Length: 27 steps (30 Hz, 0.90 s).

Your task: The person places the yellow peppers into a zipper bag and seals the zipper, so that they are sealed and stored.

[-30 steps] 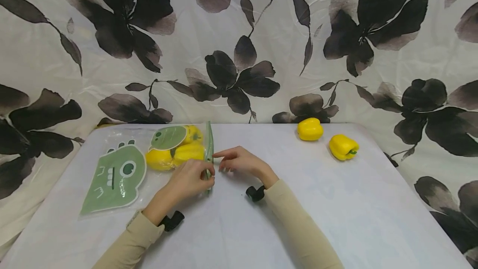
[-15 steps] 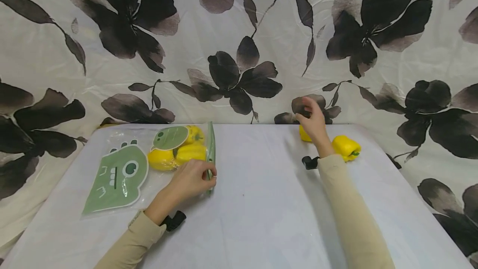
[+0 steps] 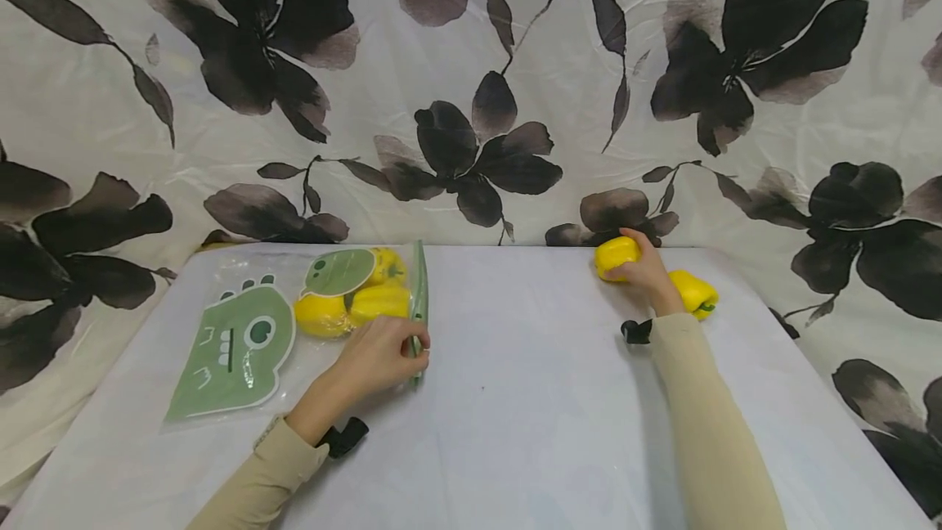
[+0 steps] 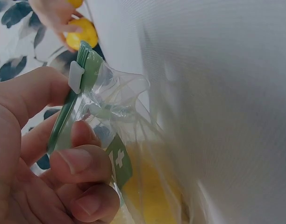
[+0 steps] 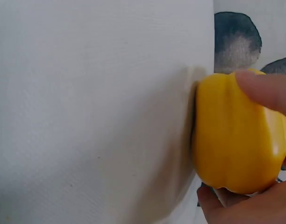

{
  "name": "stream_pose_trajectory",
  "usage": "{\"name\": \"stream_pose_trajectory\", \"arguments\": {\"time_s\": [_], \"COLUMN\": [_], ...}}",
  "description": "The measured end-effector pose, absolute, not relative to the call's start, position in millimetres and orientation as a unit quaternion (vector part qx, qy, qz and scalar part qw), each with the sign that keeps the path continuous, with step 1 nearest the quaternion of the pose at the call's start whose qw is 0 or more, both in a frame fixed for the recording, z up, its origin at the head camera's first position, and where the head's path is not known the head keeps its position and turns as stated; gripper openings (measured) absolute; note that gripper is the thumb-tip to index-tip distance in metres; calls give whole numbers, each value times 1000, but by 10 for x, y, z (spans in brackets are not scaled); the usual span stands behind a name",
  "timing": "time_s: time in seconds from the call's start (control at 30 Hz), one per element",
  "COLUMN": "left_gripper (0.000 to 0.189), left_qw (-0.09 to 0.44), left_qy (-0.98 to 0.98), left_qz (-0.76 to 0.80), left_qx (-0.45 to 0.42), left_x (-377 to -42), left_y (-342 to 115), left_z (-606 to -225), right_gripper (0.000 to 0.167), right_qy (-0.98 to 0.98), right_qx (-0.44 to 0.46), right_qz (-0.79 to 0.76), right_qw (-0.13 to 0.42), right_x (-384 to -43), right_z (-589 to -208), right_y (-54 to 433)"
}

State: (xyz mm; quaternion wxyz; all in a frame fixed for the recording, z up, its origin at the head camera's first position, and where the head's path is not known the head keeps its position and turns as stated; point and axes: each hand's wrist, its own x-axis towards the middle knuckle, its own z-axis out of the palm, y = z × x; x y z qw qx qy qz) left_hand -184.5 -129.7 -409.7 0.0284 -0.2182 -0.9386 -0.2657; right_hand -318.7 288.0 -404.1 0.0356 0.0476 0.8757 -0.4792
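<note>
My left hand grips the green zip edge of a clear zip bag with a green cartoon print. A white slider sits on that edge beside my fingers in the left wrist view. Several yellow bell peppers lie inside the bag. At the back right, my right hand holds another yellow bell pepper, thumb and fingers on opposite sides. The right wrist view shows this bell pepper close against the table cloth.
One more yellow bell pepper lies right of my right wrist, partly hidden by it. The white table ends at a hanging floral cloth behind. Each wrist carries a small black camera mount.
My right hand has left the bag's zip edge, reached to the back right and taken hold of a yellow bell pepper. My left hand has stayed on the bag.
</note>
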Motion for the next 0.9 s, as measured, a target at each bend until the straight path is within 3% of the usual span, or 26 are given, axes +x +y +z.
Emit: {"name": "stream_pose_trajectory", "arguments": {"time_s": [0.47,0.9], "left_gripper": [7,7], "left_qw": [33,24], "left_qy": [-937,-940], "left_qz": [-269,-267], "left_qx": [-222,-212], "left_x": [-1824,-1818], "left_y": [-1287,-1283], "left_z": [-4086,-4077], "right_gripper": [84,82], "right_qy": [877,871], "right_qx": [70,-10], "right_qz": [-475,-487], "right_qw": [-19,-63], "right_x": [-3130,-3108], "right_z": [-4146,-3742], "right_y": [2901,2570]}}
